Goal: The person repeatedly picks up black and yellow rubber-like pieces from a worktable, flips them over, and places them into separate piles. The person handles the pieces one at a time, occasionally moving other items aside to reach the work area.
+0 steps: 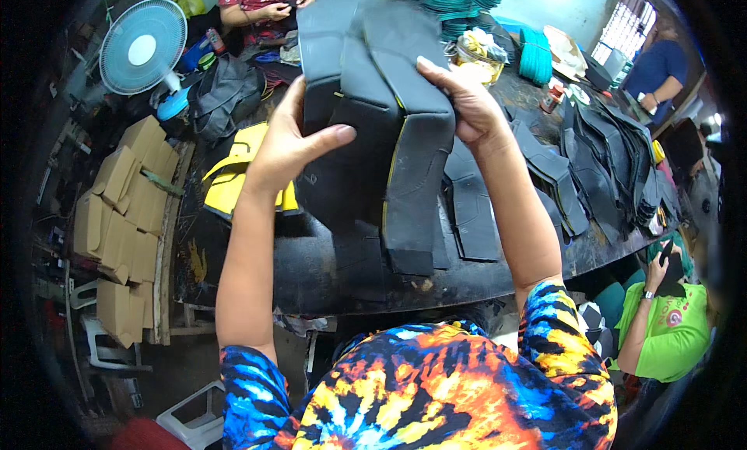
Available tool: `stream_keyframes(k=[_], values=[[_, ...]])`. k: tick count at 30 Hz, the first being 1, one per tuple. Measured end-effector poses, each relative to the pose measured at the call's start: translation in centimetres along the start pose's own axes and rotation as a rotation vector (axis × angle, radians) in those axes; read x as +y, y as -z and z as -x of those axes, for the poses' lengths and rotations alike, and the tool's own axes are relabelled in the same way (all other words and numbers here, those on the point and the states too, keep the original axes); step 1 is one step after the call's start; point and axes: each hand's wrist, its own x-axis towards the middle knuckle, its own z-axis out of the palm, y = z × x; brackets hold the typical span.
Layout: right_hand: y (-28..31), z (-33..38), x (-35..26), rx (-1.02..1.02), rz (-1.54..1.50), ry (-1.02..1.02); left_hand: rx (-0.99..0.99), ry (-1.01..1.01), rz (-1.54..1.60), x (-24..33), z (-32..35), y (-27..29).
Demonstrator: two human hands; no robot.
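Both my hands hold up black, leather-like panels above the table, some with thin yellow edges and a bend across the middle. My left hand grips the left side, thumb over the front and the other fingers partly hidden behind. On the right edge, my right hand has its thumb near the upper part, with its fingers mostly out of sight. The panels' lower ends hang close to the dark table; I cannot tell whether they touch it. A yellow piece with black edging lies beside my left forearm.
More black panels lie in piles to the right. Green coils sit at the back. A fan and cardboard boxes stand left. Co-workers are at the far side, far right and near right, one in a green shirt.
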Motion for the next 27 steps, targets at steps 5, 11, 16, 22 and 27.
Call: stream_keyframes(k=[5, 11, 16, 22, 27], values=[[2.8, 2.1, 2.2, 0.091, -0.371, -0.131, 0.018, 0.216, 0.226, -1.7, 0.6, -3.8], [3.9, 4.6, 1.4, -0.060, -0.076, -0.091, -0.057, 0.273, 0.566, -5.5, 4.2, -5.6], [3.6, 5.3, -0.7, -0.187, 0.097, -0.085, -0.216, 0.327, 0.704, -7.7, 5.9, -5.8], [4.3, 5.2, -0.9, -0.171, 0.073, -0.202, -0.019, 0.135, 1.374, -6.9, 7.5, -9.1], [4.7, 4.6, -0.4, -0.254, 0.166, -0.194, 0.476, 0.593, 1.369, -7.5, 9.2, -12.7]])
